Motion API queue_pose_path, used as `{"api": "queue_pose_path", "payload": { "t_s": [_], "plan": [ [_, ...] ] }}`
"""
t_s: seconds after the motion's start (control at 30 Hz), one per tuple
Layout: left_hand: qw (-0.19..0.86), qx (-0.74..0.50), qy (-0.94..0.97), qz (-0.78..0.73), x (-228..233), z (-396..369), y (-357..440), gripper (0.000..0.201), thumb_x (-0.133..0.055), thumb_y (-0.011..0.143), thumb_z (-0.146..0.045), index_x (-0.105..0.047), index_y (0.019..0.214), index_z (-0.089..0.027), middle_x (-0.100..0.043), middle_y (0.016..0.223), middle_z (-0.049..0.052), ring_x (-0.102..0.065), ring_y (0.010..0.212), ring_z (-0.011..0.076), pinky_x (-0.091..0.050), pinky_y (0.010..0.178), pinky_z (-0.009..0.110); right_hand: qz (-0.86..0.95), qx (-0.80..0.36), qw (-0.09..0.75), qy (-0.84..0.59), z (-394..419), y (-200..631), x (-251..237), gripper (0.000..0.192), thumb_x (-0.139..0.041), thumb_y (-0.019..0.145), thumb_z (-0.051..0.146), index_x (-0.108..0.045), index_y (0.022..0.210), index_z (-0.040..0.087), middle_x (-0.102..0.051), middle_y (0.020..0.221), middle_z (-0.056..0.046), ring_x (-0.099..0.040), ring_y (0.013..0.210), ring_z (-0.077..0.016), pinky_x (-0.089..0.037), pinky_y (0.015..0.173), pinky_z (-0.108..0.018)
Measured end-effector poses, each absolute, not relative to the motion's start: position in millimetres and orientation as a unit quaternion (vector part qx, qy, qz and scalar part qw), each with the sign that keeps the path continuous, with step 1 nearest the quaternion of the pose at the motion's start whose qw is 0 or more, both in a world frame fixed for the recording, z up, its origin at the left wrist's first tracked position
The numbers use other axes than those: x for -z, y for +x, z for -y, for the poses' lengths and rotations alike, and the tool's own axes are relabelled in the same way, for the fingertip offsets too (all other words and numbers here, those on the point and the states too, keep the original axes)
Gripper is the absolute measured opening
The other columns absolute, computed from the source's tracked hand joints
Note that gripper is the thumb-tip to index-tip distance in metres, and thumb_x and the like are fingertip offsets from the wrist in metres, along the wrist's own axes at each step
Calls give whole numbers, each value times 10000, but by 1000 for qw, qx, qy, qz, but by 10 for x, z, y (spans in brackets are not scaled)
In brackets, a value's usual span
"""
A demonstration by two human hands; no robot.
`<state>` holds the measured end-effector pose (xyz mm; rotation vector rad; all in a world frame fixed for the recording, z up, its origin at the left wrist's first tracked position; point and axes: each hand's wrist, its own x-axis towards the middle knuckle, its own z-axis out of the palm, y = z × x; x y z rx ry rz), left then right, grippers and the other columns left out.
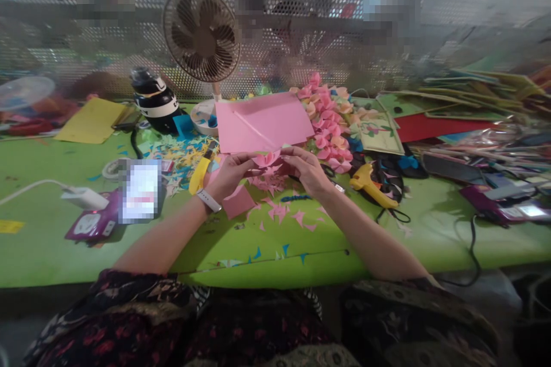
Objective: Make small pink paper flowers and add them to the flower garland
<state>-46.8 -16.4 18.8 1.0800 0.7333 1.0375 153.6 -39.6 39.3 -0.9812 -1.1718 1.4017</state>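
Note:
Between my two hands is a small pink paper flower [267, 159], its petals curling upward. My left hand [235, 171] pinches its left edge, and my right hand [302, 167] pinches its right edge. Pink paper scraps [275, 183] lie on the green tabletop below the flower. Near my left wrist is a small pink paper square [239, 202]. Behind my hands rests a large pink paper sheet [264, 123]. A heap of finished pink paper flowers [327, 123] sits just beyond my right hand.
A yellow glue gun [373, 184] lies right of my right forearm. On the left are a yellow-handled cutter [200, 175], a lit phone [140, 192] and a purple power strip [92, 221]. A fan [202, 34] and black bottle [155, 100] stand behind; stacked papers [477, 94] lie right.

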Motion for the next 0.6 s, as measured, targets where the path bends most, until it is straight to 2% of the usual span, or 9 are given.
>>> {"api": "queue_pose_path", "payload": {
  "t_s": [0.27, 0.6],
  "plan": [
    [669, -466, 470, -339, -190, 167, -457, 275, -850, 618, -328, -750, 804, -152, -741, 752, 37, -727, 684, 179, -574, 750, 325, 500, -576, 504, -406, 408, 1532, -419, 259, -765, 714, 366, -693, 884, 184, -723, 737, 11, -676, 621, -111, -572, 624, -234],
    [668, -462, 475, -338, -200, 172, -461, 279, -856, 616, -345, -754, 794, -157, -745, 775, 42, -729, 711, 180, -579, 788, 345, 487, -573, 509, -420, 406, 1527, -419, 259, -777, 687, 340, -695, 879, 187, -723, 730, 17, -677, 623, -110, -576, 630, -231]
  ]
}}
